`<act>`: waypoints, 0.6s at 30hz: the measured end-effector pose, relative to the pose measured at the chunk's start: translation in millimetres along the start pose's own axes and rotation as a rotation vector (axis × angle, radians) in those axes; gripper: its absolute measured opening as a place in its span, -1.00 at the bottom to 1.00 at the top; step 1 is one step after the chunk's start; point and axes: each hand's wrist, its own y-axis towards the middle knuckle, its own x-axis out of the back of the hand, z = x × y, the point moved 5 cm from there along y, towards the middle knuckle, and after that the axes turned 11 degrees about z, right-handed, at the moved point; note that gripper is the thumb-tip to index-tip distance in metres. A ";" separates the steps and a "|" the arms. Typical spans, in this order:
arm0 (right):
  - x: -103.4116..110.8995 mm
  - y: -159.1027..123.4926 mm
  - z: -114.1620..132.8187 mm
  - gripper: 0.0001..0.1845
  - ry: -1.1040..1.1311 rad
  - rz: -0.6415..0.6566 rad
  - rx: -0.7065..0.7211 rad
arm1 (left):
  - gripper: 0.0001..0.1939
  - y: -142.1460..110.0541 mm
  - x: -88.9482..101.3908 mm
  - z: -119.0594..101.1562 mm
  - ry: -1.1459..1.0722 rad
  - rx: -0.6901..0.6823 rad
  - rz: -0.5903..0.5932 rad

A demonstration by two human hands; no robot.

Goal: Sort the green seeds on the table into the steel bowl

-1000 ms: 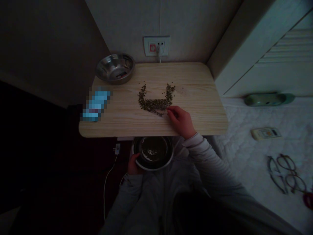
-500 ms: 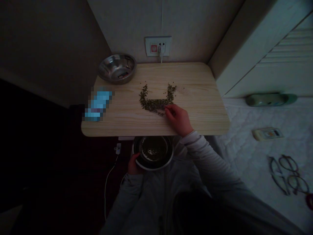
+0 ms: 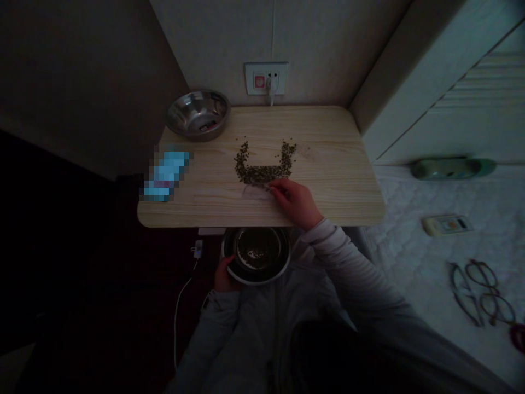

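A U-shaped heap of small dark beans [image 3: 262, 164] lies on the light wooden table [image 3: 328, 180]. My right hand [image 3: 293, 201] rests on the table just below the heap, its fingers curled and pinched at the heap's lower edge. Whatever the fingers hold is too small to make out. Below the table's front edge, my left hand [image 3: 221, 276] grips the left rim of a steel bowl [image 3: 257, 254] with some beans in its bottom.
A second steel bowl [image 3: 197, 114] stands at the table's back left corner. A blurred blue object [image 3: 166, 174] lies at the left edge. A wall socket [image 3: 266, 77] with a plug is behind. To the right, a bed holds a remote [image 3: 447, 224] and glasses [image 3: 478, 290].
My right hand has slid left and slightly toward me along the heap's lower edge, drawing some beans with it. The left hand and bowl have stayed put.
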 end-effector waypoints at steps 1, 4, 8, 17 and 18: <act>-0.3 -0.8 0.7 -0.73 0.002 0.009 0.002 | -0.78 0.1 0.5 -0.4 0.003 -0.009 -0.005; -0.7 -4.1 1.9 -0.73 0.019 0.027 0.004 | -0.78 0.3 1.5 -0.4 0.014 -0.019 -0.018; 2.8 -10.4 1.9 -0.75 0.105 -0.018 -0.012 | -0.78 0.2 0.1 0.4 -0.003 -0.019 0.005; -18.1 -23.9 26.5 -0.76 0.326 0.036 -0.113 | -0.84 -0.9 -3.1 3.4 -0.040 0.055 0.064; -24.5 -24.9 32.4 -0.77 0.308 0.064 -0.106 | -0.84 -0.1 -2.9 3.7 -0.042 0.054 0.067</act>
